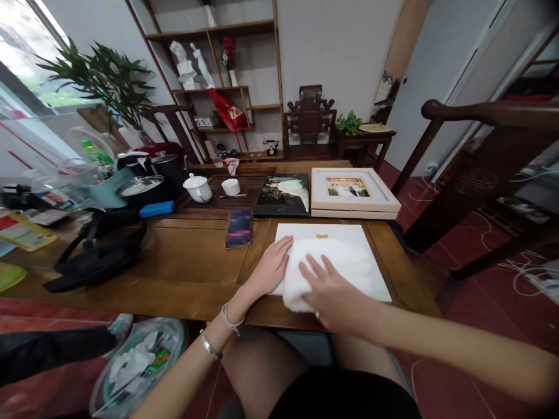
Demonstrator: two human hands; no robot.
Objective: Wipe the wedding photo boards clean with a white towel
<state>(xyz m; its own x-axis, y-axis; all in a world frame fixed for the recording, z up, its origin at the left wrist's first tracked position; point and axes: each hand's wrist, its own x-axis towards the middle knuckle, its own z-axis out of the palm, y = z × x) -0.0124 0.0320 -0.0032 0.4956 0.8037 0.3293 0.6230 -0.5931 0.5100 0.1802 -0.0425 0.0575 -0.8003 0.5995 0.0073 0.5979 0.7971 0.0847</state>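
The wooden worktop [187, 256] spreads under both grips. A white square panel [305, 231] lies flat on it, directly beneath them. Beyond the grips, a pale framed picture [353, 192] rests past the right one, and a dark photo print [283, 195] past the left. A folded white cloth [345, 262] sits on the panel. The right grip [334, 294] presses on it, fingers spread flat, closed around nothing. The left grip [268, 270] lies open, palm down, on the panel's left edge, touching the cloth. A phone [239, 228] lies just beyond the left grip.
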